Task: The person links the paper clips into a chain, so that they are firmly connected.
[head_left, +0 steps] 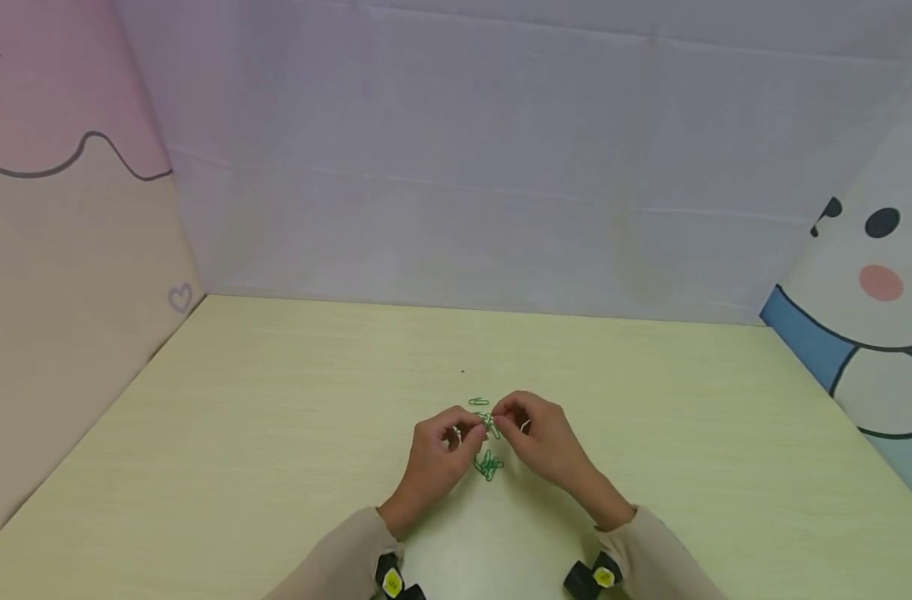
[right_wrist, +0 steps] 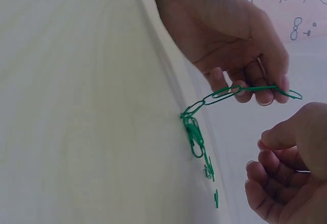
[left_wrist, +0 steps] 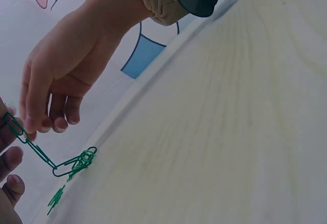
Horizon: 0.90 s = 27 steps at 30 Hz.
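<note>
My left hand [head_left: 439, 452] pinches the upper end of a chain of linked green paper clips [right_wrist: 219, 95] between thumb and fingertips. The chain slopes down to a small heap of green paper clips [head_left: 489, 465] on the table, in front of the hands. My right hand [head_left: 542, 437] is held close on the other side, with curled fingers and its thumb tip near the index fingertip. In the right wrist view, the right fingertips [right_wrist: 264, 144] sit just below the chain's free end. No clip shows clearly between them.
Beyond the hands, a single green paper clip [head_left: 478, 402] lies on the pale wooden table [head_left: 291, 400]. A tiny dark speck [head_left: 462, 371] is farther back. A white cloth wall [head_left: 463, 167] closes the rear, and printed panels [head_left: 879, 250] stand at both sides.
</note>
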Available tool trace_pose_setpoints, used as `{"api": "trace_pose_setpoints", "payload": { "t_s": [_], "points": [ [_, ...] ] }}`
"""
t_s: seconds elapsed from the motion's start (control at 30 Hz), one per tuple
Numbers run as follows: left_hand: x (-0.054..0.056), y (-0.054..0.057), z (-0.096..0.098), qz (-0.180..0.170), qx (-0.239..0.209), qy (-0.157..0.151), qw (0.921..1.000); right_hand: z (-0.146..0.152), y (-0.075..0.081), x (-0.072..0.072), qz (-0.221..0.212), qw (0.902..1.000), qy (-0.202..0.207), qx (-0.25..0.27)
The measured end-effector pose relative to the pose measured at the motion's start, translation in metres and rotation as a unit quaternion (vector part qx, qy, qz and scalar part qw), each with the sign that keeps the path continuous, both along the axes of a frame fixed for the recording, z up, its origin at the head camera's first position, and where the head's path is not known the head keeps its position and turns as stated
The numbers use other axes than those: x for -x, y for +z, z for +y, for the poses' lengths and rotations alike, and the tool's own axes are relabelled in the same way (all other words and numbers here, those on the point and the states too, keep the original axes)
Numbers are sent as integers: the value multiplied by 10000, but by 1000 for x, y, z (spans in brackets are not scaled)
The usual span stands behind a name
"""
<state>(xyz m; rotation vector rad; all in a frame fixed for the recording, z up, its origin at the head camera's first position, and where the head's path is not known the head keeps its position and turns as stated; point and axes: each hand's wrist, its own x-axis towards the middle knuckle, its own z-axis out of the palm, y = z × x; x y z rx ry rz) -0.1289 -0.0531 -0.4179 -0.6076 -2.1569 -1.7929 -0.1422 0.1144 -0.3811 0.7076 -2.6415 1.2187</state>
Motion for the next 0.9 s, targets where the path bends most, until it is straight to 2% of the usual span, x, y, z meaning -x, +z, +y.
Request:
{"api": "trace_pose_setpoints", "payload": {
  "t_s": [0.2, 0.57, 0.77, 0.9],
  "points": [
    [-1, 0, -2, -211, 113, 152, 9996, -7, -6, 5, -183, 9949, -536, -831],
    [-4, 1, 1, -403, 10, 248, 9989, -13, -6, 9, -634, 9835, -1004, -1362],
    [-9, 4, 2, -990, 131, 268, 9946, -13, -4, 8, -938, 9749, -1228, -1600],
    [-15, 5, 3, -1242, 349, 156, 9915, -11, -2, 8, -925, 9734, -1259, -1675]
  ]
}}
